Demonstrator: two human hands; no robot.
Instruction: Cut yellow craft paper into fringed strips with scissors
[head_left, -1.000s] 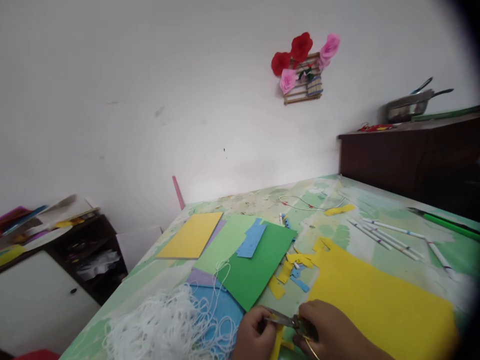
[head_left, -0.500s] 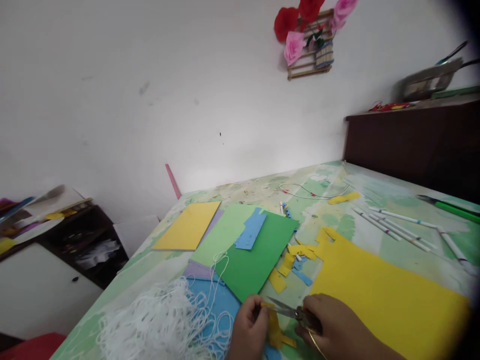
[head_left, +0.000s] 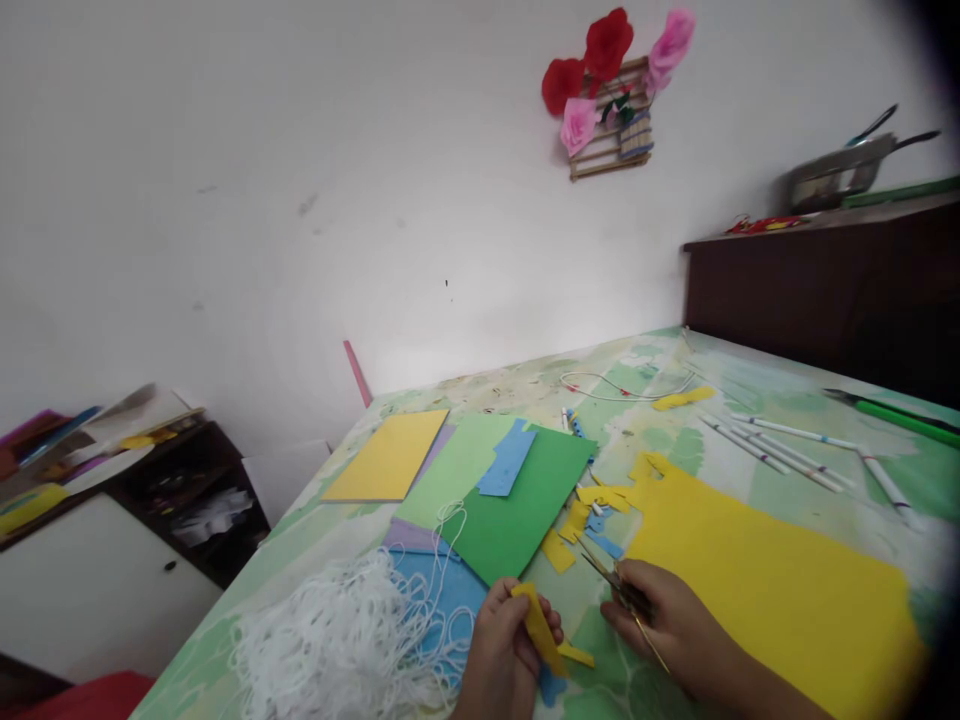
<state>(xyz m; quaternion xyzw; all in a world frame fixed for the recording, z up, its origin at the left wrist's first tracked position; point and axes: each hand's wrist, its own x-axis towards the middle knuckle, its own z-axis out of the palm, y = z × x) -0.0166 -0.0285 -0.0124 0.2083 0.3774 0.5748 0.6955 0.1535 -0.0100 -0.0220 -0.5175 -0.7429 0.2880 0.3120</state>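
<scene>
Near the front edge of the table, my left hand is closed on a narrow yellow paper strip, pinched between thumb and fingers. My right hand grips a pair of scissors, whose blades point up and to the left, apart from the strip. A large yellow sheet with a ragged cut edge lies beside and beyond my right hand. Between the hands and the green sheet are small yellow scraps and blue scraps. A blue cut piece rests on the green sheet.
A heap of white string lies left of my hands, partly over a blue sheet. Another yellow sheet is farther back. White marker pens and a green-handled cutter lie at right. A dark cabinet adjoins the table.
The scissors have moved away from the yellow strip, to the right. My left hand has turned and raised the strip more upright. The view has shifted slightly.
</scene>
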